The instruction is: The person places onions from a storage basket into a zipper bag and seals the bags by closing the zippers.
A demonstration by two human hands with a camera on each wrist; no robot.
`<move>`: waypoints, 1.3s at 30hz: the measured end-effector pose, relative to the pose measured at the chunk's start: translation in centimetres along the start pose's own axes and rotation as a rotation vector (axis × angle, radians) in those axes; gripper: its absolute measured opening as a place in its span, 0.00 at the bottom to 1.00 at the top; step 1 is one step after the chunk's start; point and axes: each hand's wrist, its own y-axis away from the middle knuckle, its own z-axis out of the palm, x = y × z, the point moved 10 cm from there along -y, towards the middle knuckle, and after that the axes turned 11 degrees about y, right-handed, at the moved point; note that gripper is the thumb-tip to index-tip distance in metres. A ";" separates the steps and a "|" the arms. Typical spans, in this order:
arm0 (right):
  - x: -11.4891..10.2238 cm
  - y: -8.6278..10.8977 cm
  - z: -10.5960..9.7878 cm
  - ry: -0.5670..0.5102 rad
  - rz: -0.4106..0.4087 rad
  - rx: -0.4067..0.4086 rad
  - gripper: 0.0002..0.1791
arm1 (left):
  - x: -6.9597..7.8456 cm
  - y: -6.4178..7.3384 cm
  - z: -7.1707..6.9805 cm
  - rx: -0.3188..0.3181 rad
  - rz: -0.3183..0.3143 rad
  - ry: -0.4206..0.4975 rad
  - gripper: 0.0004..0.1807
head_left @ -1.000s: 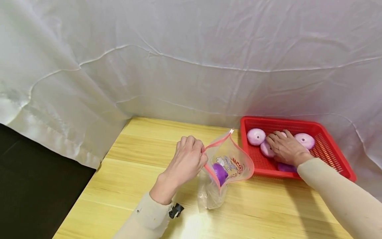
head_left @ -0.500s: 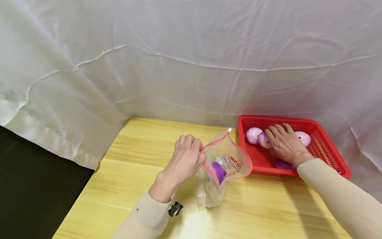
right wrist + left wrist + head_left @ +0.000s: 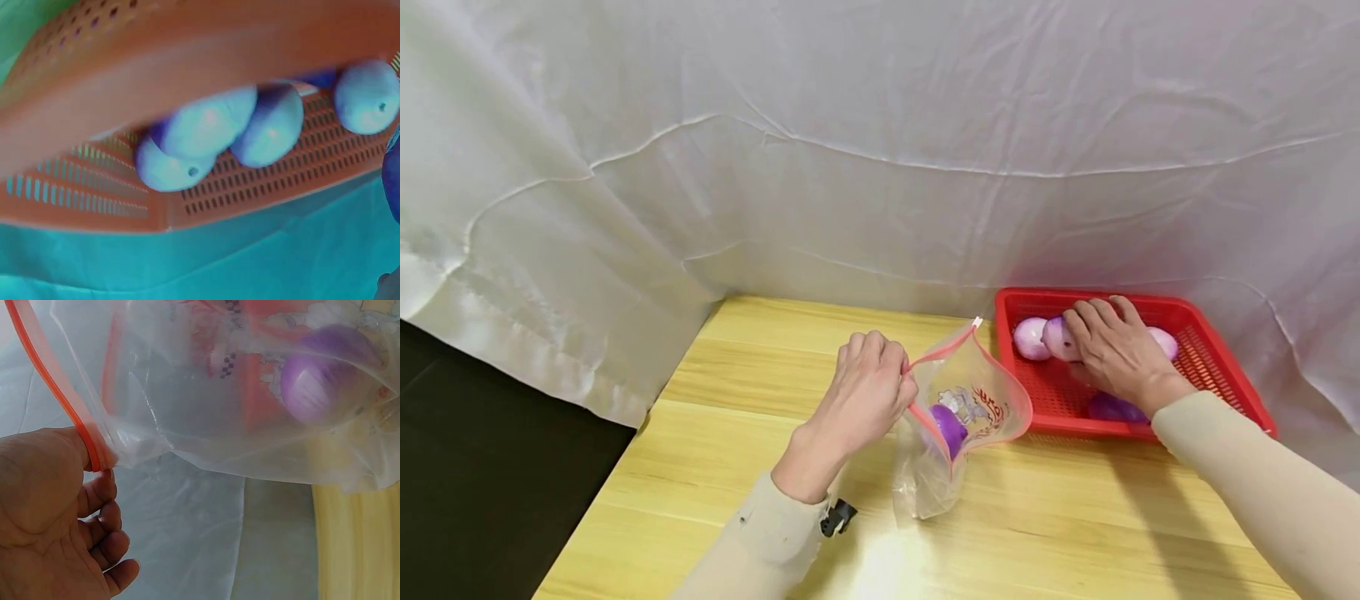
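My left hand pinches the pink zip edge of a clear plastic zip bag, whose mouth gapes toward the right. Inside the bag lies a purple onion, seen through the plastic in the left wrist view as well. Over the red basket, my right hand grips a purple-and-white onion, its fingers curled over the far side and partly hiding it. The right wrist view catches only a fingertip and part of a dark purple onion at its right edge.
More onions lie in the red basket: a pale one at the left, another behind the right hand, a darker purple item near the front wall. A wooden table carries everything; a white curtain hangs behind.
My right hand has moved slightly up and away from the basket's front, and the onion at its fingers has shifted with it. The left hand keeps its hold on the bag.
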 end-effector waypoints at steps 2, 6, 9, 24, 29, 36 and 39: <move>0.0 -0.2 -0.5 0.014 -0.012 -0.013 0.46 | 0.0 -0.1 -0.1 0.004 0.000 -0.003 0.03; -0.1 -0.6 -2.0 0.034 -0.040 0.002 0.46 | 0.0 -0.2 -0.2 0.010 0.003 -0.002 0.02; -0.1 -1.0 -3.1 0.037 -0.061 0.031 0.45 | 0.1 -0.3 -0.4 0.024 0.016 -0.007 0.02; -1.3 -2.7 -8.6 0.022 -0.156 0.138 0.45 | 0.3 -0.5 -1.0 0.057 0.020 -0.074 0.04; -1.8 -3.2 -9.8 0.022 -0.182 0.136 0.45 | 0.3 -0.5 -1.0 0.050 0.011 -0.071 0.04; -2.3 -3.5 -11.4 0.042 -0.225 0.140 0.44 | 0.4 -0.6 -1.1 0.054 0.018 -0.063 0.03; -2.5 -3.7 -12.0 0.039 -0.233 0.152 0.44 | 0.4 -0.7 -1.2 0.055 0.022 -0.059 0.03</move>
